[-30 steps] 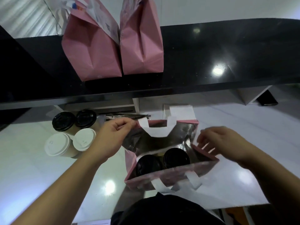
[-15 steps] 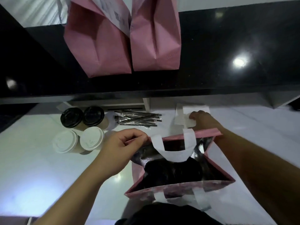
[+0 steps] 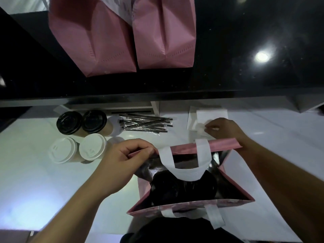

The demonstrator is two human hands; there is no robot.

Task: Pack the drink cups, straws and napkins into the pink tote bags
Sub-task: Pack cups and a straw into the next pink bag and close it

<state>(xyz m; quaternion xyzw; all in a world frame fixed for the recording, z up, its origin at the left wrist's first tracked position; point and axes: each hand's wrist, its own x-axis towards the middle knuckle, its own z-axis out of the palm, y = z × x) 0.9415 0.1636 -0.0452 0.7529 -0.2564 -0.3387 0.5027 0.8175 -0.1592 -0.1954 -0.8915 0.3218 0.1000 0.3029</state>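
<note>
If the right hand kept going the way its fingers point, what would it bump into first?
The right hand points left across the white counter, its fingertips already on the napkins. Past those, the first thing in line looks like the pile of wrapped straws, though depth is hard to judge.

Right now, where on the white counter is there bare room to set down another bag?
Bare: right of the open tote bag and napkins, and the near-left below the white-lidded cups. Crowded: the back strip with black-lidded cups and straws.
</note>
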